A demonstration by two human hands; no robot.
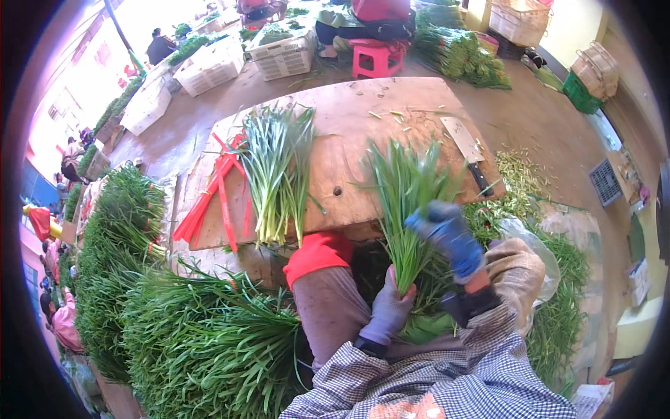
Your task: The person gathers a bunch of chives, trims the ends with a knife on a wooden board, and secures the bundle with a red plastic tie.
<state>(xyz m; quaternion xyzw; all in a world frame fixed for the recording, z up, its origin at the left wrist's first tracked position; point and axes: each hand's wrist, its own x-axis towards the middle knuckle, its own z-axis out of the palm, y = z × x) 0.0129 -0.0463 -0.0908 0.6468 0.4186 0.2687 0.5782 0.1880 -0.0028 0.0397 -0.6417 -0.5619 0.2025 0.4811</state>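
Note:
My left hand [389, 313], in a greyish-purple glove, is closed around the lower stems of a bunch of garlic chives [403, 209]. The leaves fan upward over the near edge of a wooden board [349, 153]. Just right of those leaves is my right hand [450, 237] in a blue glove, its fingers smeared by motion, so their grip is unclear. A second bunch of chives [269, 174] lies on the board's left part. Red strips [213, 192] lie beside it. A cleaver [464, 146] with a black handle rests at the board's right edge.
Large heaps of chives [209, 342] lie at my left, and more greens [558, 293] at my right. Cut stem bits [520, 178] litter the floor beyond the board. White crates [283, 52], a pink stool [377, 57] with a seated person, and chive piles [453, 56] stand farther off.

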